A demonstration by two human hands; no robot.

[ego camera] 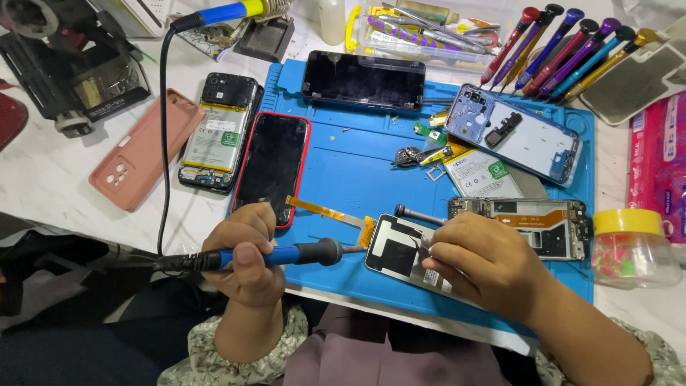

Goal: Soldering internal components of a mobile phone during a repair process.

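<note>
My left hand (243, 254) grips a blue-handled soldering iron (286, 254), held level with its tip pointing right at a phone screen panel (396, 254) that lies face down on the blue work mat (350, 171). An orange flex ribbon (325, 209) runs from that panel's left corner. My right hand (482, 261) rests on the panel's right side and pinches a thin grey-handled tool (416, 213) that slants up to the left. Just behind my right hand lies an opened phone frame (529, 221) with its board exposed.
On the mat are a red-cased phone (271, 168), a dark screen (363, 80), a blue phone frame (518, 136) and a loose battery (482, 174). Off the mat are an opened phone (218, 132), a pink case (146, 146), several coloured screwdrivers (564, 46) and a yellow-lidded jar (632, 246).
</note>
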